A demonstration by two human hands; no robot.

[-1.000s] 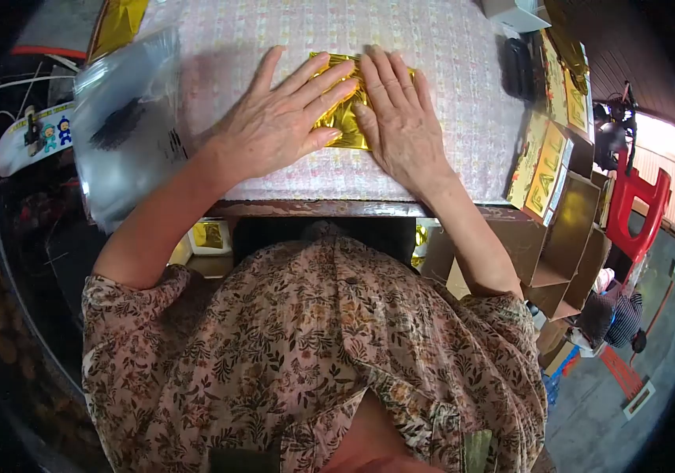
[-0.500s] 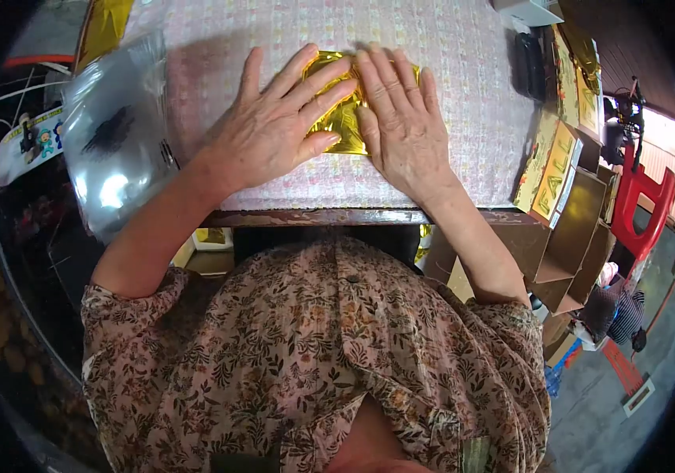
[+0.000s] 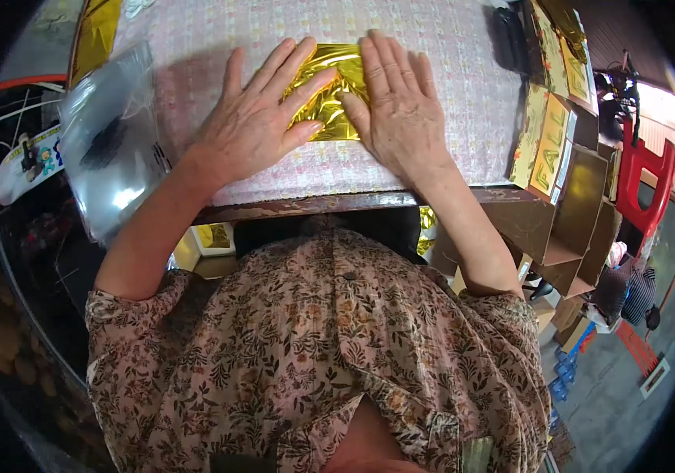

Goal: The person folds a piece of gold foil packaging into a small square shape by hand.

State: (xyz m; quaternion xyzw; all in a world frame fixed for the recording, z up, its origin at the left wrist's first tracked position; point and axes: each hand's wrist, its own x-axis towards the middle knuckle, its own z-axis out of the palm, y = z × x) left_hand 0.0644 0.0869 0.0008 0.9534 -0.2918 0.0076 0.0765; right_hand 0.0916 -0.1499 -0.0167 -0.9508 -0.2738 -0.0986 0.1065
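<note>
A shiny gold foil sheet (image 3: 341, 67) lies on the pale checked table cover (image 3: 306, 169), its surface creased. My left hand (image 3: 254, 118) rests flat with spread fingers over the sheet's left side. On the right edge of it lies my right hand (image 3: 400, 106), fingers stretched forward and thumb pointing inward across the foil. Both palms face down, and the parts of the sheet under them are hidden.
A stack of clear plastic sleeves (image 3: 113, 146) hangs over the table's left edge. Gold foil (image 3: 101, 35) lies at the far left corner. A black object (image 3: 509, 35) sits at the far right. Cardboard boxes (image 3: 574, 201) and a red plastic stool (image 3: 652, 185) stand to the right.
My hands have moved apart, the left one further left, so more of the gold foil shows between them. The view has shifted slightly.
</note>
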